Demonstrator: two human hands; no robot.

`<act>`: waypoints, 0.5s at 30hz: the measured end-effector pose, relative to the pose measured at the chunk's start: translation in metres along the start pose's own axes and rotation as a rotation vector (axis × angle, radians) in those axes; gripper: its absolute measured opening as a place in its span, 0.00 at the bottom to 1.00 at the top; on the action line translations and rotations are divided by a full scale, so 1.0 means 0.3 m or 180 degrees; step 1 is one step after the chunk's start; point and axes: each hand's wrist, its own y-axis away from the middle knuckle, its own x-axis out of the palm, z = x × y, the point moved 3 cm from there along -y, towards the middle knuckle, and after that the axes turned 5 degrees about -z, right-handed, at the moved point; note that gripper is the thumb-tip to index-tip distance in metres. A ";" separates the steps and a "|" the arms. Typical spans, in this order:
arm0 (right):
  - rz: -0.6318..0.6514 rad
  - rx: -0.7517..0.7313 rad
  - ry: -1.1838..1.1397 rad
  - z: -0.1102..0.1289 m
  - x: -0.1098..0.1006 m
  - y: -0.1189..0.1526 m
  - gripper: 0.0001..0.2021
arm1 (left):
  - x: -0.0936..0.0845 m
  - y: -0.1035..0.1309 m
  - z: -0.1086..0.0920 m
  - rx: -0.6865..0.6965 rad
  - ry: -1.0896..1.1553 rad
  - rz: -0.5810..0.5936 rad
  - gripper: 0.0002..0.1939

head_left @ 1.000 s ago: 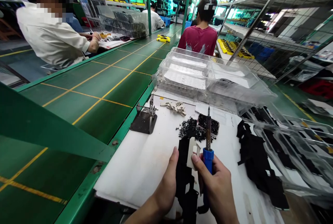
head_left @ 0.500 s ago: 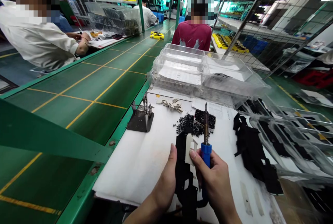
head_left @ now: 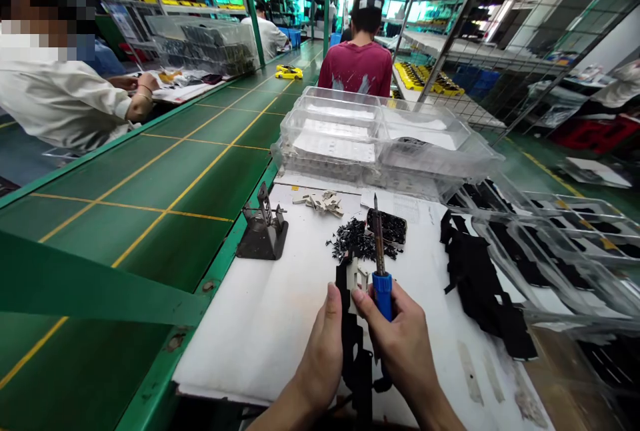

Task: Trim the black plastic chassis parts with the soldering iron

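Observation:
My left hand (head_left: 323, 344) grips the left side of a long black part (head_left: 353, 344), thumb up along its edge. A small off-white piece (head_left: 354, 276) lies against the upper end of this part, under my right thumb. My right hand (head_left: 403, 334) is closed around a soldering iron with a blue handle (head_left: 383, 294), its metal tip upright, and also pinches the off-white piece. Just beyond my hands lie a pile of small black pieces (head_left: 353, 237) and a small box full of them (head_left: 400, 227). Farther back is a heap of off-white pieces (head_left: 325, 203).
A metal iron stand (head_left: 263, 237) is at the worktop's left edge, beside the green conveyor (head_left: 200, 171). Clear trays (head_left: 325, 144) are stacked at the back. More black parts (head_left: 483, 284) lie on the right. People sit ahead and at left.
The black part and the off-white piece have turned slightly, showing more edge-on. The whole view has shifted a little, with the bench items sitting farther left in it.

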 end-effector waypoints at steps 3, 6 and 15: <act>0.0060 -0.0101 0.0016 0.000 -0.003 -0.008 0.16 | 0.001 0.001 0.008 -0.0018 -0.0359 -0.0021 0.34; 0.0171 0.0027 -0.0071 -0.006 -0.007 -0.013 0.16 | 0.007 0.009 0.016 -0.0413 -0.0151 0.0181 0.38; -0.0168 0.0619 -0.0898 -0.068 -0.007 -0.004 0.20 | -0.003 -0.019 -0.058 -0.0092 -0.0189 0.0186 0.26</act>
